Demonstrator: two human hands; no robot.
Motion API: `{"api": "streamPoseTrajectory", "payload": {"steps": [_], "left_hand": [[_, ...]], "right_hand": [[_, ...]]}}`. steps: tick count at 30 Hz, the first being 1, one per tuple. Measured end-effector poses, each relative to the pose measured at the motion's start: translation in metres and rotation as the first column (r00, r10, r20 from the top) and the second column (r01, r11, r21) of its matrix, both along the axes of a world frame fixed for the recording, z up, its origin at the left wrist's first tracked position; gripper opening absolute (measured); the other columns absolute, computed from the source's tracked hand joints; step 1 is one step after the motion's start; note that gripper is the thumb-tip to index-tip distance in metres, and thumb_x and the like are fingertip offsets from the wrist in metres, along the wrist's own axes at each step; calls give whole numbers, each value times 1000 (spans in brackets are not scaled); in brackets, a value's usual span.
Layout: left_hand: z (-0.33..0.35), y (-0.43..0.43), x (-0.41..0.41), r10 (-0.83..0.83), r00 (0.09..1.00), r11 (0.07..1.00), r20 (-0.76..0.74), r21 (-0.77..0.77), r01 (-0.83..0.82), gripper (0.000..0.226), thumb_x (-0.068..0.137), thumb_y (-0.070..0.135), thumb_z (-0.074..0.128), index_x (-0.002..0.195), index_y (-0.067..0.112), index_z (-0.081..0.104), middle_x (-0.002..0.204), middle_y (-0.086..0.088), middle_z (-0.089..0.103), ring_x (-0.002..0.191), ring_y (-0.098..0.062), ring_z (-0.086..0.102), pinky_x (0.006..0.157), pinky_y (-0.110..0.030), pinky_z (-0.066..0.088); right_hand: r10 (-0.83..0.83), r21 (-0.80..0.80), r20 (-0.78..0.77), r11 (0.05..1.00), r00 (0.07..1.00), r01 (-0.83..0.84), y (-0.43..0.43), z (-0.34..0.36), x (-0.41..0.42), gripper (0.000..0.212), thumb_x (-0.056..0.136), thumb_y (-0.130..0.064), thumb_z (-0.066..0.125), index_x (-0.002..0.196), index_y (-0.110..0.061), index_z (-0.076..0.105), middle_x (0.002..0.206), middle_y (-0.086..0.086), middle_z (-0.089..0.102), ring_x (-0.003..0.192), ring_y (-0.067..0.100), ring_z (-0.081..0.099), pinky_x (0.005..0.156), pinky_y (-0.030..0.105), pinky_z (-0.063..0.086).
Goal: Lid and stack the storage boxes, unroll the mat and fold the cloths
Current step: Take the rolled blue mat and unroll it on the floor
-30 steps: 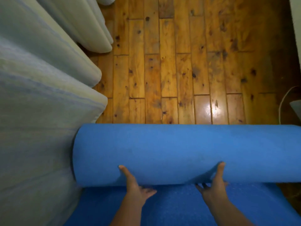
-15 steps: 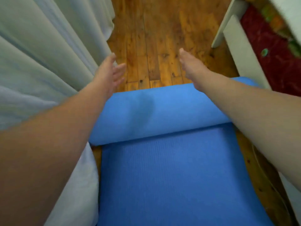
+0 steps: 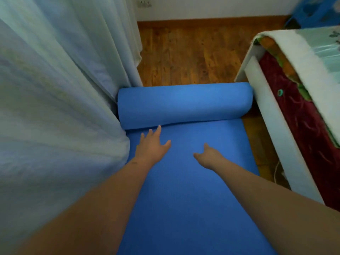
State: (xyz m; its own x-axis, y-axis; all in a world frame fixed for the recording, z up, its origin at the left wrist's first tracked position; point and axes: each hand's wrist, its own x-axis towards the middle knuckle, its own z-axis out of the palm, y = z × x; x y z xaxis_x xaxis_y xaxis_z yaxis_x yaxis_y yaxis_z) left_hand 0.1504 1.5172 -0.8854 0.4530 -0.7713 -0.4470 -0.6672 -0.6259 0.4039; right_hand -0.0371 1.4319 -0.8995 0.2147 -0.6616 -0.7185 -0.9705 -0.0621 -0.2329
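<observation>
Mat, blue, lies part-unrolled on the floor between curtain (left) and bed (right), roll at the far end. Step in hand, by judgement: unrolling; next, both palms push the roll away. Left hand fingers spread, right hand fingers loosely open; both hold nothing. No legible writing.

A wooden plank floor carries a blue mat, its near part spread flat and its far part rolled up between a pale curtain at left and a white bed frame at right. A thin cord lies beside the frame.
</observation>
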Motion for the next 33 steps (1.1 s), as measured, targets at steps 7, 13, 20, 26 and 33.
{"api": "streamPoseTrajectory", "payload": {"steps": [7, 13, 20, 26, 33], "left_hand": [[59, 76, -8, -111, 991, 973, 77, 211, 93, 84, 92, 58, 47, 155, 34, -3, 164, -6, 4, 150, -36, 0, 115, -49, 27], [219, 115, -22, -120, 991, 980, 65, 169, 107, 83, 92, 55, 47, 156, 32, 0, 164, -6, 3, 150, -35, -1, 116, -49, 26], [398, 140, -13, -168, 978, 984, 122, 77, 159, 83, 92, 53, 49, 156, 33, 0, 164, -7, 5, 150, -36, 0, 115, -49, 30], [470, 134, 7, -189, 964, 982, 186, 51, 182, 83, 92, 55, 48, 156, 31, 1, 164, -12, 6, 150, -38, 3, 119, -50, 23], [497, 108, 17, -242, 949, 969, 205, 100, 225, 83, 91, 55, 48, 156, 29, 2, 163, -12, 7, 149, -39, 5, 117, -52, 26]], "right_hand": [[53, -8, -134, 999, 990, -54, 70, 44, -31, 80, 94, -51, 43, 155, -16, 5, 160, 15, 12, 142, 39, 26, 115, 47, 29], [135, -87, -140, 985, 981, -148, 119, 218, -13, 77, 96, -50, 39, 155, -19, 2, 163, 7, 7, 146, 36, 17, 116, 46, 25], [142, -246, -38, 958, 989, -147, 132, 409, 12, 77, 96, -50, 41, 155, -19, 2, 163, 5, 5, 148, 36, 10, 114, 48, 26], [167, -335, -6, 929, 986, -159, 128, 494, 22, 74, 97, -47, 41, 155, -16, 9, 162, 7, 12, 147, 36, 14, 115, 48, 26], [208, -330, -19, 922, 978, -203, 100, 513, 29, 72, 98, -47, 39, 155, -16, 8, 163, 8, 8, 148, 35, 11, 116, 50, 24]]}}
